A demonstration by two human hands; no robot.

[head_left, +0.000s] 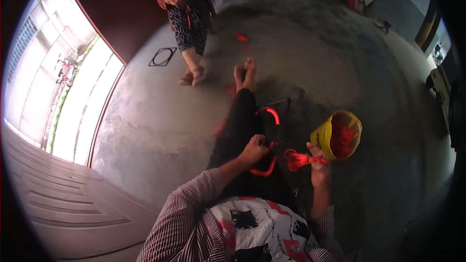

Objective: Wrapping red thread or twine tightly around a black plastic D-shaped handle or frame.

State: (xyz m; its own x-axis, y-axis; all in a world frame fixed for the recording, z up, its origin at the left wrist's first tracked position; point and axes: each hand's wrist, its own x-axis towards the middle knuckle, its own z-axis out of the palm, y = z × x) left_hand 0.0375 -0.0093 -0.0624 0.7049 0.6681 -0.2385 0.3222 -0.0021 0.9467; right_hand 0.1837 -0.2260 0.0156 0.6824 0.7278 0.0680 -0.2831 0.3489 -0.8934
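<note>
Over my lap, my left hand (pixel 255 150) is closed at a black ring-shaped frame (pixel 278 131) partly wrapped in red cord. Its fingers seem to grip the frame, though the hand covers part of it. To the right, my right hand (pixel 319 169) is closed round a bundle of red cord (pixel 297 161), whose loops stick out toward the left. Just beyond that hand stands a yellow container (pixel 320 137) with red material (pixel 341 138) inside. My right fingers are next to its wall.
Another person (pixel 191 24) stands ahead on the concrete floor (pixel 310 63). My legs (pixel 238 121) stretch forward, feet bare. A red item (pixel 241 36) and a dark square frame (pixel 162 57) lie on the floor. At left are a panelled door (pixel 73 204) and a bright doorway.
</note>
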